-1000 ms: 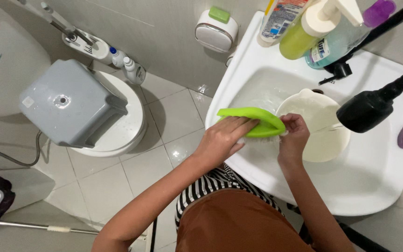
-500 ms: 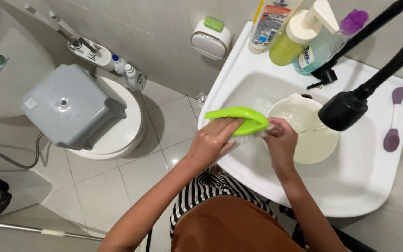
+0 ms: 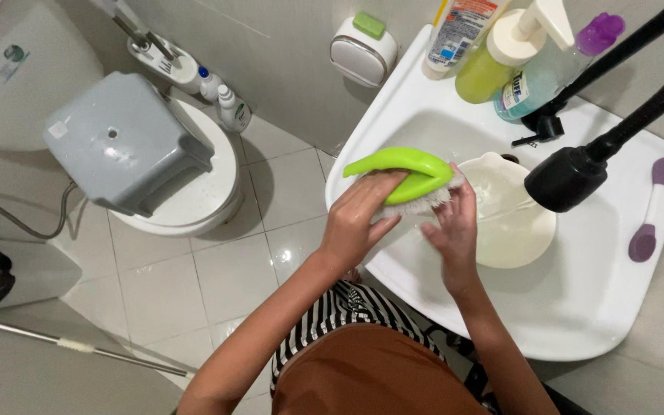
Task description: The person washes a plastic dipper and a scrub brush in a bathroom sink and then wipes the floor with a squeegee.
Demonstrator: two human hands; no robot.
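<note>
While you are leaning over the sink (image 3: 578, 323) in the right half of the frame, your left hand (image 3: 359, 219) is gripping the green brush (image 3: 405, 173) near the centre, fingers curled shut over its handle so the white bristles are facing down and toward your other hand. Your right hand (image 3: 451, 227) is sitting just under and beside the bristles, fingers loosely spread and touching them, holding nothing of its own; it looks as if you are rubbing the bristles clean. The brush is hanging over the sink's left edge, probably so drips are falling inside. Just right of it, a cream bowl (image 3: 512, 223) is resting in the sink with some water in it, near your right hand. A black sprayer (image 3: 566, 180) is hanging over the bowl's right side. A purple spatula (image 3: 649, 223) is lying on the sink's right rim, well apart from your hands. Bottles (image 3: 501, 61) are standing along the back rim at the upper right. At the upper left, a grey stool (image 3: 121, 142) is sitting upturned on the toilet (image 3: 194, 200).
</note>
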